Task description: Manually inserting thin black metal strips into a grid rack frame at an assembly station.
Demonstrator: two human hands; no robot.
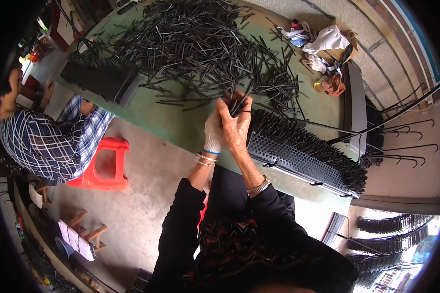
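Observation:
My two hands meet at the near edge of the green table, around a small bunch of thin black sticks (236, 105). My right hand (237, 128) is bare and closed, its thumb and fingers pressed about the bunch. Beside it, my left hand (213, 131) wears a white knitted glove and closes on the same bunch from the left; its fingers are partly hidden. A big loose heap of black sticks (190, 41) lies just beyond. To the right of my hands stands a perforated metal rack (298, 157), with many black sticks upright in its holes.
A second rack (100, 80) of black sticks sits at the table's left. A person in plaid (44, 141) sits there on a red plastic stool (102, 163). Cloths (327, 41) and a jar (319, 87) lie at the back right, near metal hooks (408, 129).

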